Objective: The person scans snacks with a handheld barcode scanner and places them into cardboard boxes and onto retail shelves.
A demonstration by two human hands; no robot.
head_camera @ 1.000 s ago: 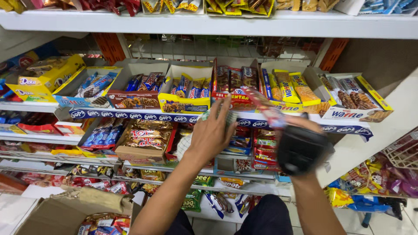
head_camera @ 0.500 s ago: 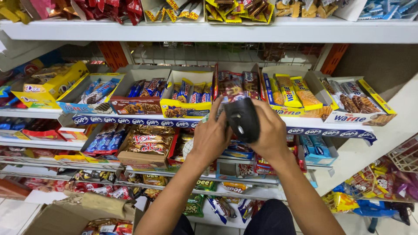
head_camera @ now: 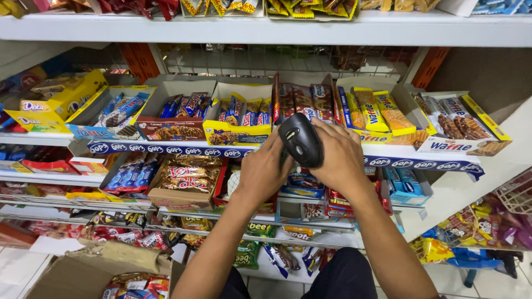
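My right hand (head_camera: 339, 160) grips a black handheld scanner (head_camera: 301, 139), held up in front of the snack shelf. My left hand (head_camera: 263, 173) is closed against the scanner's lower left side, touching it; its fingertips are hidden behind the device. Both hands meet at the middle of the view, just in front of the shelf edge (head_camera: 183, 150) with a blue-and-white price strip. Behind the scanner stands a red display box of chocolate bars (head_camera: 302, 99), with a yellow box of wrapped bars (head_camera: 239, 119) to its left.
Shelves full of snack boxes and packets run across the view, with a white top shelf (head_camera: 266, 30) overhead. An open cardboard carton (head_camera: 94, 271) with packets sits at the lower left. A wire basket (head_camera: 515, 194) and hanging packets are at the right.
My right hand has brought the scanner up and left from the right side to the middle. My left hand has come off the shelf and closed against the scanner.
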